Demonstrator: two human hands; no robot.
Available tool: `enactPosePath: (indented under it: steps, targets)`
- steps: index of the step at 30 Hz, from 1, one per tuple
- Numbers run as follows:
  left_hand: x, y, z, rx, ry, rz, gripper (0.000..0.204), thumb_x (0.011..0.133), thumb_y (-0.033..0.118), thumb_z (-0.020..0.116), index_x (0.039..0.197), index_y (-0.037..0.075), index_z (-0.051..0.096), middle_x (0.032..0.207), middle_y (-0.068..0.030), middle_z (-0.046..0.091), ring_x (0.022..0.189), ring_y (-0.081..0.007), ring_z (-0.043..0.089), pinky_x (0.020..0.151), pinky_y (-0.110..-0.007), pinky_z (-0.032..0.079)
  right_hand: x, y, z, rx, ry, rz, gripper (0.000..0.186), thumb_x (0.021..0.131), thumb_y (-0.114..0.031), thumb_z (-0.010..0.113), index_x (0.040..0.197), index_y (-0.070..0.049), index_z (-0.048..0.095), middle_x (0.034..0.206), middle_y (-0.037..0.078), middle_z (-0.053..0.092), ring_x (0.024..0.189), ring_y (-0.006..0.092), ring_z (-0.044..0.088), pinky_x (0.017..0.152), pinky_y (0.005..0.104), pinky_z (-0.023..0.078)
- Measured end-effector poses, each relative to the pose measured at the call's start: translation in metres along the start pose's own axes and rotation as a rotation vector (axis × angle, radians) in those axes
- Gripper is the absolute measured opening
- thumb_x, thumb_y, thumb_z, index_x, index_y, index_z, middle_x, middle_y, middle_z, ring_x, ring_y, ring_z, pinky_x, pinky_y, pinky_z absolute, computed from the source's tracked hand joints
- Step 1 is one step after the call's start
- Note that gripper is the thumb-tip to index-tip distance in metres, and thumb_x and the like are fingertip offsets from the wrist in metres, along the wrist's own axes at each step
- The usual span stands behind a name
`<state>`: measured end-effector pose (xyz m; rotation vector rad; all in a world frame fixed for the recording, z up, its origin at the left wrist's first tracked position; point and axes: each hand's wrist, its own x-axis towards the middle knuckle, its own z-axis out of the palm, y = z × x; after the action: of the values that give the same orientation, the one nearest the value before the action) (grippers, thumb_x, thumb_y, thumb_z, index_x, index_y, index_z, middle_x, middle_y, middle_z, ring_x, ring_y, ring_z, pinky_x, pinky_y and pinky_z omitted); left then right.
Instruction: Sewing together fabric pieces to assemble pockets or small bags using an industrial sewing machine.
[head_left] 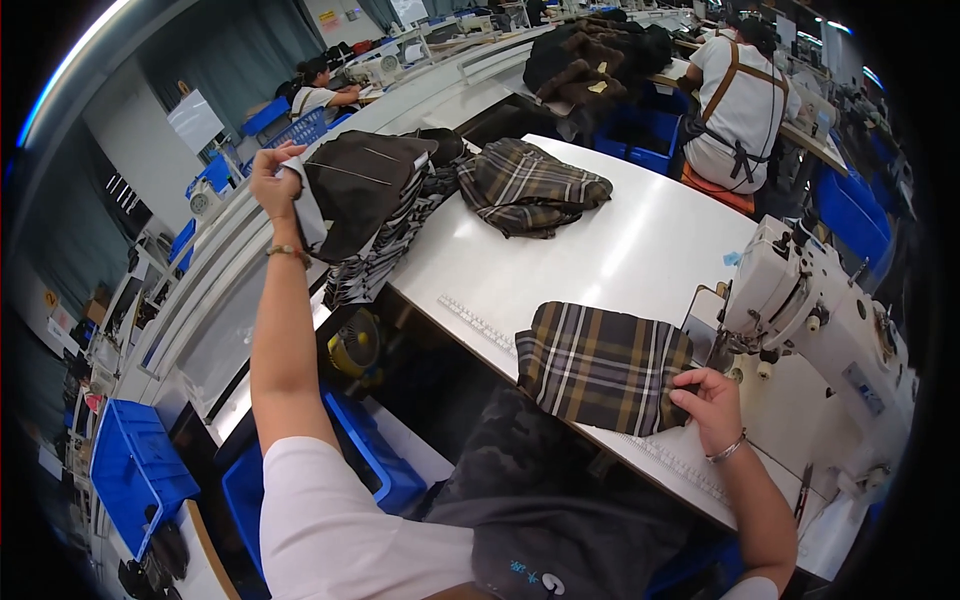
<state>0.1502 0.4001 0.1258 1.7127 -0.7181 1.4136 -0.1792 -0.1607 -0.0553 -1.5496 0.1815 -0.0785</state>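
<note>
Left hand [276, 182]: upper left of the frame, fingers pinching a pale flap [309, 210] beside the dark stack [360, 180]
Right hand [714, 408]: lower right, thumb and 1 finger pinching the plaid piece [605, 365] at its right edge
Plaid piece: right of centre, on the bench [650, 240]
Plaid heap [535, 187]: upper centre
Machine [800, 305]: far right

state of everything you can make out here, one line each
plaid piece: laid fairly flat
plaid bundle: crumpled
dark stack: piled in layers
left hand: raised, gripping a pale-sided piece
right hand: pinching the plaid piece's right edge
sewing machine: upright, can't tell if running
ruler strip: lying along the table's near edge
</note>
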Motion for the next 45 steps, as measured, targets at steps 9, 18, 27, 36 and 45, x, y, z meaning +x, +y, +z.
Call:
enactPosePath:
  steps: [9, 18, 27, 36, 45]
  targets:
    - [0.028, 0.173, 0.053, -0.347, -0.147, -0.019, 0.017, 0.086, 0.006, 0.041, 0.084, 0.001, 0.057, 0.07, -0.0039, 0.055, 0.062, -0.0085, 0.049, 0.058, -0.021, 0.039, 0.004, -0.01, -0.001, -0.106, -0.102, 0.051, 0.014, 0.085, 0.0, 0.069, 0.098, -0.003, 0.073, 0.077, -0.002, 0.067, 0.06, 0.0012, 0.054, 0.05, 0.0181, 0.043]
    - [-0.14, 0.352, 0.235, -0.128, -1.261, 0.2, 0.008, 0.074, 0.007, 0.054, 0.073, 0.004, 0.061, 0.065, -0.0198, 0.062, 0.061, -0.0421, 0.062, 0.058, -0.049, 0.05, -0.005, -0.006, 0.002, -0.015, -0.106, -0.066, 0.014, 0.089, -0.012, 0.067, 0.085, 0.0, 0.073, 0.067, -0.001, 0.064, 0.056, 0.0036, 0.052, 0.052, 0.0222, 0.042]
    - [-0.185, 0.338, 0.261, -0.392, -1.463, -0.3, 0.017, 0.078, 0.005, 0.052, 0.088, 0.001, 0.065, 0.083, -0.0157, 0.066, 0.08, -0.0305, 0.066, 0.074, -0.04, 0.052, -0.007, -0.009, -0.004, -0.419, 0.053, -0.267, 0.031, 0.081, -0.03, 0.072, 0.079, 0.001, 0.07, 0.06, 0.015, 0.06, 0.052, 0.0267, 0.056, 0.054, 0.0364, 0.044]
    - [-0.176, 0.316, 0.226, -0.689, -1.27, -0.414, 0.012, 0.079, 0.006, 0.08, 0.081, 0.002, 0.069, 0.099, -0.0082, 0.069, 0.089, -0.0163, 0.064, 0.078, -0.03, 0.051, -0.008, -0.015, -0.004, -0.335, -0.022, -0.216, 0.024, 0.081, -0.019, 0.08, 0.08, 0.003, 0.07, 0.065, 0.007, 0.066, 0.057, 0.0097, 0.054, 0.056, 0.027, 0.044]
    - [-0.173, 0.316, 0.221, -0.479, -1.157, -0.37, 0.012, 0.088, 0.008, 0.072, 0.086, -0.004, 0.069, 0.077, -0.0054, 0.068, 0.073, -0.0112, 0.059, 0.069, -0.026, 0.048, 0.001, -0.01, -0.009, -0.18, 0.035, -0.105, 0.039, 0.075, -0.033, 0.086, 0.072, 0.003, 0.071, 0.052, 0.0, 0.055, 0.051, 0.0048, 0.041, 0.049, 0.0247, 0.038]
